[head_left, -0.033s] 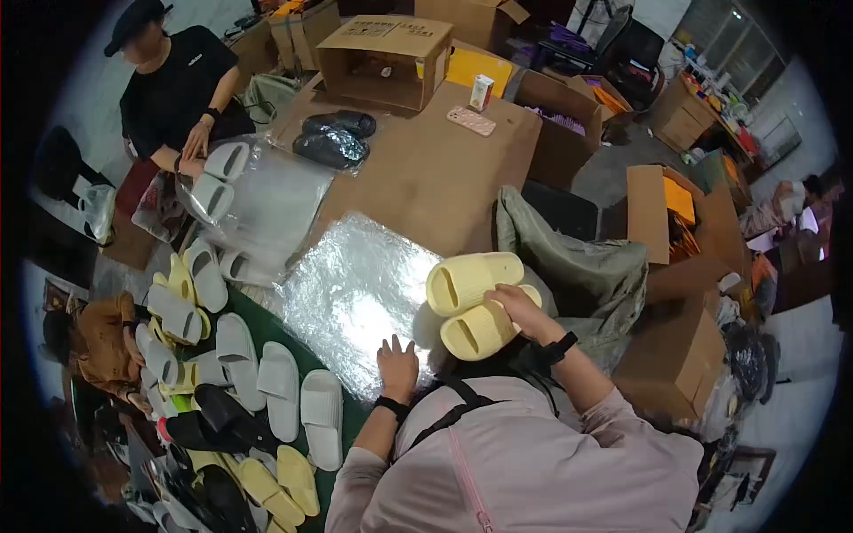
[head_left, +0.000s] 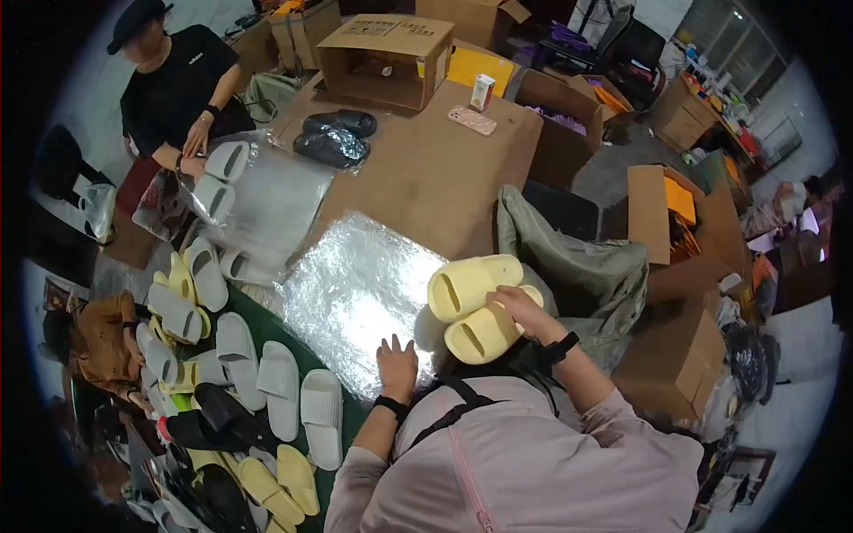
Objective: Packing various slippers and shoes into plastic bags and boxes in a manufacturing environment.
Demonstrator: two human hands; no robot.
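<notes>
My right hand (head_left: 517,309) grips a pair of pale yellow slippers, fingers closed over their near right side. The upper yellow slipper (head_left: 498,269) lies against the lower yellow slipper (head_left: 499,330), both with toe openings to the left. They are held over the right edge of a stack of shiny clear plastic bags (head_left: 342,280). On the near edge of those bags rests my left hand (head_left: 397,364), fingers spread, holding nothing. Left of it, light grey slippers (head_left: 322,417) lie on a green surface (head_left: 302,357).
Across the table, a person in black (head_left: 182,80) has hands by white slippers (head_left: 227,162) on plastic. Wrapped black slippers (head_left: 330,147), a phone (head_left: 472,120), a small box (head_left: 482,91) and an open carton (head_left: 382,62) stand on the cardboard-covered table (head_left: 426,169). A greenish sack (head_left: 569,258) borders the right side.
The yellow slippers have shifted very slightly right and down in my right hand. My left hand stays in place on the plastic bags.
</notes>
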